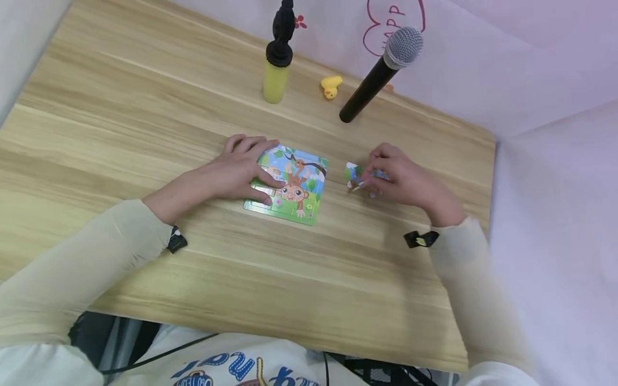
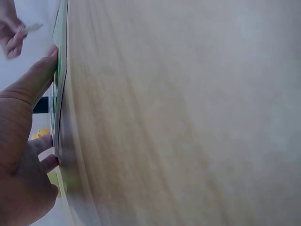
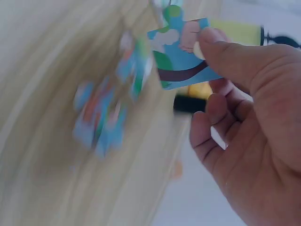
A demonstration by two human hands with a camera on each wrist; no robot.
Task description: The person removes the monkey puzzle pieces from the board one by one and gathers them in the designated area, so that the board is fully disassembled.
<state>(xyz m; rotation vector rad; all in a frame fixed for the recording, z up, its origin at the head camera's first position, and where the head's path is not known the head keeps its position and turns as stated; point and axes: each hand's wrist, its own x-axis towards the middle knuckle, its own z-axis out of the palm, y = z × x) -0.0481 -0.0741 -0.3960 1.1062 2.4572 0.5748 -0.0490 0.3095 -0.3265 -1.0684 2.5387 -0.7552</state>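
Note:
A square jigsaw puzzle [image 1: 301, 185] with a cartoon monkey hanging upside down lies mid-table. My left hand [image 1: 234, 170] rests on its left side, fingers spread along the far left corner and thumb on the picture; the left wrist view shows the puzzle edge-on beside that thumb [image 2: 35, 77]. To the right of the puzzle, my right hand [image 1: 403, 174] pinches a blue puzzle piece [image 3: 176, 59] between thumb and fingers, above the tabletop. Under and beside this hand lie several loose puzzle pieces [image 3: 99, 117], blurred in the right wrist view and partly covered in the head view.
Behind the puzzle stand a yellow-green bottle [image 1: 275, 83] with a black top and a black microphone [image 1: 369, 88] with a silver head. A small yellow duck toy [image 1: 331, 86] sits between them. White sheeting with red drawings [image 1: 393, 24] borders the wooden table [image 1: 241, 268].

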